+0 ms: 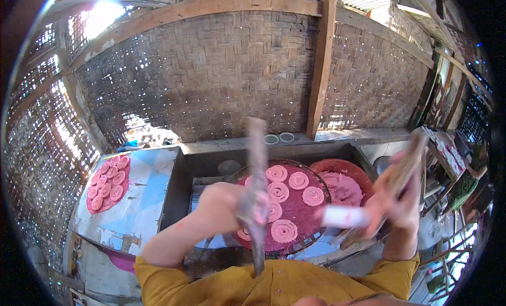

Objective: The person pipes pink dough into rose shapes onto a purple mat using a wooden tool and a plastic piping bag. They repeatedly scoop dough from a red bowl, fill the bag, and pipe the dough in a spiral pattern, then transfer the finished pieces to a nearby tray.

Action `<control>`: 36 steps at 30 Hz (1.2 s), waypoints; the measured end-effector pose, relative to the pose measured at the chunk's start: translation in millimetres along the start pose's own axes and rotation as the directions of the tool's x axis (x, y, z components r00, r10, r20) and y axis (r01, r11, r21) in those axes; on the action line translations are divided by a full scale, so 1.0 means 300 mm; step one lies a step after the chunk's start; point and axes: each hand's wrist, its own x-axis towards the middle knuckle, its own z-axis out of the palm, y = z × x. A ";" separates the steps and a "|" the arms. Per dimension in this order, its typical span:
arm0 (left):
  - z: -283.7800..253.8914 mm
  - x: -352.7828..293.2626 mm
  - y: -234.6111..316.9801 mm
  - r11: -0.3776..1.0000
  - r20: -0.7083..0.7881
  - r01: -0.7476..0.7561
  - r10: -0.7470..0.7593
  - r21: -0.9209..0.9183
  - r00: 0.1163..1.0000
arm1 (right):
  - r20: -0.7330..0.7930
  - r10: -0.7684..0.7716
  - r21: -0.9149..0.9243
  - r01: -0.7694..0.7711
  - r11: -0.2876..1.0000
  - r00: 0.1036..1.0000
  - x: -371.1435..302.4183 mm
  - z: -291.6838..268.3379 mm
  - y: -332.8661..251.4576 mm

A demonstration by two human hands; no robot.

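Left hand (221, 205) closed round an upright wooden bar (257, 148), in front of the round tray's (303, 215) left edge. Right hand (398, 208) motion-blurred, closed on a tilted wooden piece (408, 164); white cylinder (348, 217) beside it, cannot tell if gripped. Pink coils (284, 231) lie apart on the tray, some by its near and right edges. Red basin (365, 178) with pink dough (341, 186) beyond its right edge. More coils on a pink sheet (126, 186), left tabletop (147, 200), toward its left edge.
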 end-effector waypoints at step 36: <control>0.019 -0.301 -0.165 0.716 -0.716 -0.576 -0.632 -0.394 -0.296 | -0.053 0.976 -0.991 -0.134 -0.024 0.213 -0.258 -0.116 1.251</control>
